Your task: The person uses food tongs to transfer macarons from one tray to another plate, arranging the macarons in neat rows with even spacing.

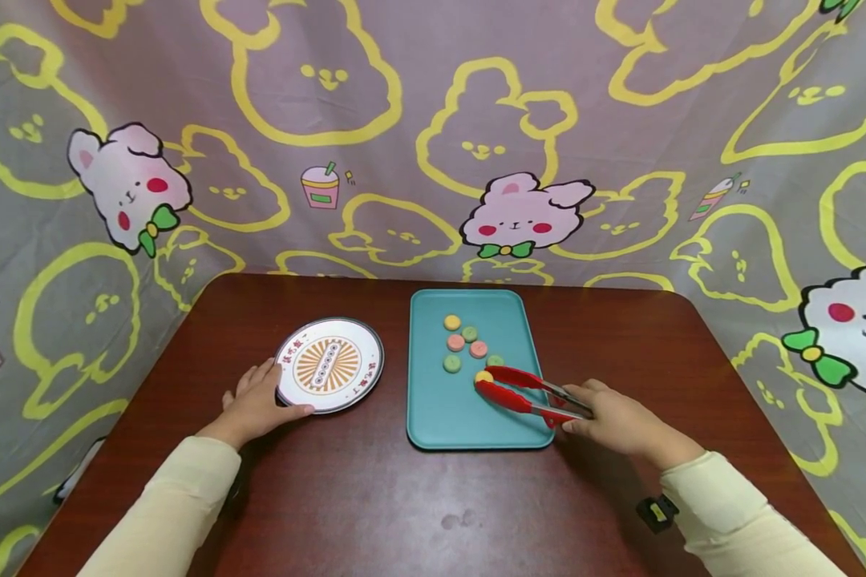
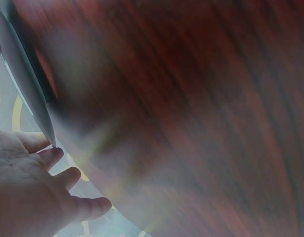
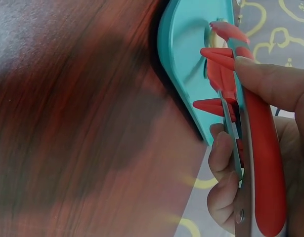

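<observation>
My right hand (image 1: 617, 421) grips red-tipped metal tongs (image 3: 265, 168) over the near right part of a teal tray (image 1: 440, 413). Between the tong tips sits a small round yellow piece (image 1: 483, 377), close over the tray. Beyond it lie a yellow piece (image 1: 451, 322), two pink pieces (image 1: 479, 349) and several green pieces (image 1: 451, 364), all small discs. On the left, my left hand (image 1: 256, 405) rests at the rim of a white round plate (image 1: 361, 385) with an orange sunburst print, its thumb along the near edge. In the left wrist view its fingers (image 2: 87, 208) are spread out.
Tray and plate stand side by side on a dark reddish-brown wooden table (image 1: 375, 497), with a strip of tabletop between them. A grey curtain (image 1: 404, 152) with yellow cartoon outlines hangs behind and at both sides. A small black device (image 1: 657, 513) shows by the right sleeve.
</observation>
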Motion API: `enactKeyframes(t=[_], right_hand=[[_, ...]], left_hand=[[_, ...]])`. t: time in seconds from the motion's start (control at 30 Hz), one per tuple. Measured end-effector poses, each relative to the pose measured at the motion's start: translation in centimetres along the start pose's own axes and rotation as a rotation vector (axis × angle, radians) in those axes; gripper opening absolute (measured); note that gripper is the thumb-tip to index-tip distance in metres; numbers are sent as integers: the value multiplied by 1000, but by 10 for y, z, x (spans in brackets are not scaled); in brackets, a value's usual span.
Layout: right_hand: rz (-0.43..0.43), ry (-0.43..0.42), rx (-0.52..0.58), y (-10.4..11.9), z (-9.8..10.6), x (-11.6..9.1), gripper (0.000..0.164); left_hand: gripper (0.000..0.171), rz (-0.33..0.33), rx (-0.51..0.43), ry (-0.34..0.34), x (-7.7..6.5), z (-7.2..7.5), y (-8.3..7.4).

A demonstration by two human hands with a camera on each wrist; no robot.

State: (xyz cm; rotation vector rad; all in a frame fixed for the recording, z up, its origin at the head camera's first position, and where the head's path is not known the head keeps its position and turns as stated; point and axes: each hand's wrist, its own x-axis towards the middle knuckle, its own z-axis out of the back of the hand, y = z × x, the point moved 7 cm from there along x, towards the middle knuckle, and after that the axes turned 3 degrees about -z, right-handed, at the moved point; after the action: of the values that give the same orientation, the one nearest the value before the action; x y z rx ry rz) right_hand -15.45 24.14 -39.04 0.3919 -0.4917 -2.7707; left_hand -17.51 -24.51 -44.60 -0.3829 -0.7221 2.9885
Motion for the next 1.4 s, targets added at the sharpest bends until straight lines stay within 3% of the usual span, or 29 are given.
enactKeyframes(t=[0.5, 1.4], right_hand=[[40, -31, 20, 10, 8, 12, 61], [22, -50, 30, 27, 17, 43, 65]], left_hand=[[119, -2, 3, -8, -1, 1, 0], [118, -10, 2, -18, 0, 2, 0]])
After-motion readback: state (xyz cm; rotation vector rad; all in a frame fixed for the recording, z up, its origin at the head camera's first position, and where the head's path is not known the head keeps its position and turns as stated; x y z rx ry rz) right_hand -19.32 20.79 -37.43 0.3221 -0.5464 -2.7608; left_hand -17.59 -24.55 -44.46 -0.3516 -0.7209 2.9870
